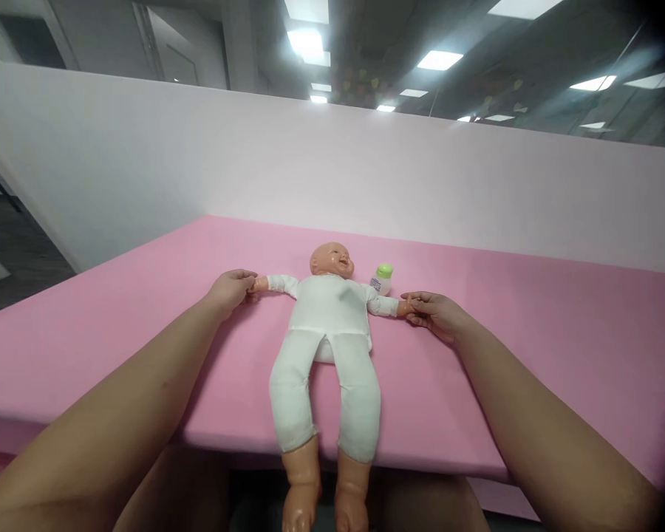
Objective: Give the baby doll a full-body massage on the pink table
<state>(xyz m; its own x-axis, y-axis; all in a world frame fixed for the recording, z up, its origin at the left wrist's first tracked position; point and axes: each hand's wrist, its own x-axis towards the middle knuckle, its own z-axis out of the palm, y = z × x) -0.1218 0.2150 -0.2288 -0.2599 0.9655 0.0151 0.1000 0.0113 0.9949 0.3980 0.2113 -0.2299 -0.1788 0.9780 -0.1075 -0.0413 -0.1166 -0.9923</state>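
Doll (pixel 329 307) on back on pink table (pixel 532 310), bottle (pixel 383 278) beside it. Left hand (pixel 231 290), right hand (pixel 437 310) each pinching one doll hand (pixel 261 284). Step seems holding arms spread; next move likely calls for light, even grip.

Pale wall (pixel 421 185), bright light panels (pixel 440 60)

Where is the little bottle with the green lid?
In the head view, the bottle is right of centre on the pink surface, beside the doll's head and just beyond the doll's arm that ends at your right hand.
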